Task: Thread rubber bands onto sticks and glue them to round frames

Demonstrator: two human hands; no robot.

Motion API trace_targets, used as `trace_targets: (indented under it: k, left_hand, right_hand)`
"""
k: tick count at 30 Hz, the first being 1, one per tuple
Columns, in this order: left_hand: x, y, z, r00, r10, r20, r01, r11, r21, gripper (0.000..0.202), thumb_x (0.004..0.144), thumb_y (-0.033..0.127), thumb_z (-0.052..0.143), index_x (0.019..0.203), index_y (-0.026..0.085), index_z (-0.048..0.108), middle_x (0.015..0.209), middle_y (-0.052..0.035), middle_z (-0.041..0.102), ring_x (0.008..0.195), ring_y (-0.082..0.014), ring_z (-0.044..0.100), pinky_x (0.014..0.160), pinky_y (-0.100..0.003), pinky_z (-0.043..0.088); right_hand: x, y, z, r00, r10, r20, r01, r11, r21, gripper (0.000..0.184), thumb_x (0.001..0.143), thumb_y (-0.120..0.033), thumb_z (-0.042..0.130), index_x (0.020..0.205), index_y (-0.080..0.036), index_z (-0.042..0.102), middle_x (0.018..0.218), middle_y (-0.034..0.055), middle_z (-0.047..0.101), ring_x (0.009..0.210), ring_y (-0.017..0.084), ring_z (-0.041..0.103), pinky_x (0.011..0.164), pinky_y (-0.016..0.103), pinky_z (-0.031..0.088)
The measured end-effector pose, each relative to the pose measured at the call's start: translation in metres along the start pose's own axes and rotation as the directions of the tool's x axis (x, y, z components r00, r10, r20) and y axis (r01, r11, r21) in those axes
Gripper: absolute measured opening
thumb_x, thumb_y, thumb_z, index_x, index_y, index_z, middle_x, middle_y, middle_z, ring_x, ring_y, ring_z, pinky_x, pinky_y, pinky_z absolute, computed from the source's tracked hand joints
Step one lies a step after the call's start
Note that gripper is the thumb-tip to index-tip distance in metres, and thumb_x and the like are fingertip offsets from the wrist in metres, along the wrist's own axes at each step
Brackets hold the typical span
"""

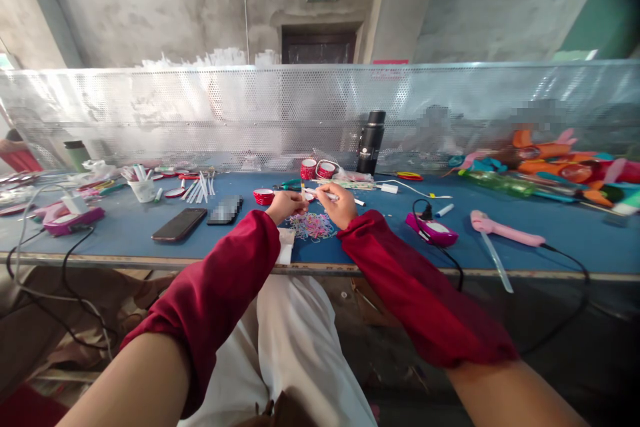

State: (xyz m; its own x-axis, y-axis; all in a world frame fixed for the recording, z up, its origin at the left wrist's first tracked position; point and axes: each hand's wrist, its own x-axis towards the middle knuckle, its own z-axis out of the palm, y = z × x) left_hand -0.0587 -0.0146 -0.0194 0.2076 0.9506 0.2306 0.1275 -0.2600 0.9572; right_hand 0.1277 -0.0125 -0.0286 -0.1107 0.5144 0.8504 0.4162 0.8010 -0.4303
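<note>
My left hand (287,205) is closed in a pinch on a small thin piece (303,188) with a pale yellow end, held upright. Close beside it, my right hand (341,203) is closed round a slim white pen-like stick (326,195) that points toward the left hand. The two hands almost meet above a loose heap of small multicoloured rubber bands (315,227). A white paper piece (285,245) lies under my left wrist at the table edge. Left of the hands sits a red roll (263,197).
Two phones (180,224) lie to the left, near a white cup (143,188) of sticks. A black thermos (371,143) stands at the back. On the right are a purple corded device (431,229), a pink glue gun (505,228) and a colourful pile (565,163).
</note>
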Motion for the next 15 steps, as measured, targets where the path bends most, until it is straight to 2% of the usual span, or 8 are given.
trace_targets:
  k: [15]
  left_hand:
    - [0.0, -0.0001, 0.0013, 1.0, -0.022, -0.012, 0.021, 0.999, -0.026, 0.018, 0.073, 0.018, 0.079, 0.062, 0.011, 0.066, 0.059, -0.0032, 0.065, 0.05, -0.0073, 0.053, 0.052, -0.021, 0.04]
  right_hand:
    - [0.0006, 0.0009, 0.0001, 0.999, 0.031, -0.026, -0.03, 0.999, 0.024, 0.023, 0.092, -0.043, 0.058, 0.084, -0.024, 0.067, 0.084, 0.0031, 0.073, 0.083, 0.022, 0.068, 0.075, 0.032, 0.054]
